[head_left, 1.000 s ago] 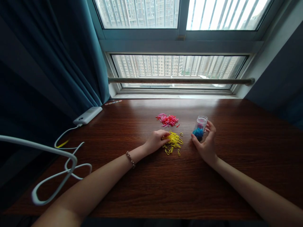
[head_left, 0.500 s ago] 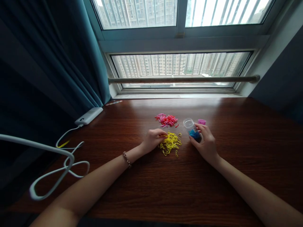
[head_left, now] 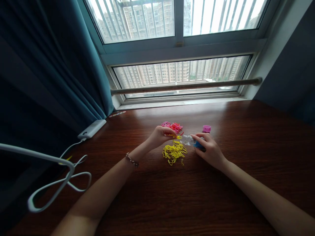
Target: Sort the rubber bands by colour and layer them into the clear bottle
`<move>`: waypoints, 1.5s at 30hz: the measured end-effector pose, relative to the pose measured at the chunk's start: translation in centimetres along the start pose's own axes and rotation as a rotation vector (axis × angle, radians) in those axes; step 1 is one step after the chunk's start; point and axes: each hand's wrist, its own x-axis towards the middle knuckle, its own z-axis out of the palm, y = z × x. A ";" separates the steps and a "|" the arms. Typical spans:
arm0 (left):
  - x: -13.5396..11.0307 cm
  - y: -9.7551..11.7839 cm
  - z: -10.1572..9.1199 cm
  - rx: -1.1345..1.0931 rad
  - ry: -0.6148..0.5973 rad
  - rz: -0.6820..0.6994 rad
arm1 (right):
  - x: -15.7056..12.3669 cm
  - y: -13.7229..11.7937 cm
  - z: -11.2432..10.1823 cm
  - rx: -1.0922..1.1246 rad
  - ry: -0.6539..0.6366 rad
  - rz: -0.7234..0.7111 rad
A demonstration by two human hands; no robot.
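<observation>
Newly tipped toward 9 o'clock, the light, slick jar (head_left: 188,140) lies clamped at its base in the grip of the right hand (head_left: 208,149), the left hand (head_left: 159,135) pinching soft yellow bands (head_left: 176,137).

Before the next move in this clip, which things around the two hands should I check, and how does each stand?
1. Grip: the right hand is closed on the clear jar: ok.
2. Tilt: the jar's mouth points at the left hand: ok.
3. Pinch: the left hand holds yellow bands at the mouth: ok.
4. The purple lid is off, on the table behind the jar: ok.
5. Bands past the rim: cannot tell.
6. The yellow pile lies below both hands: ok.
</observation>
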 end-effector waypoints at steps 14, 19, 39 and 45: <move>-1.4 0.4 2.0 0.187 0.138 0.031 | -0.4 -1.4 0.2 -0.024 -0.049 -0.029; -1.7 0.6 2.2 0.329 0.140 0.090 | -0.4 -1.5 0.3 -0.014 -0.041 -0.026; -1.1 0.9 -0.2 0.226 0.178 0.077 | 0.0 -1.8 -0.2 0.105 0.129 0.149; -1.7 -1.6 -1.7 0.449 -0.171 -0.235 | 0.1 -1.8 -0.5 0.132 0.232 0.232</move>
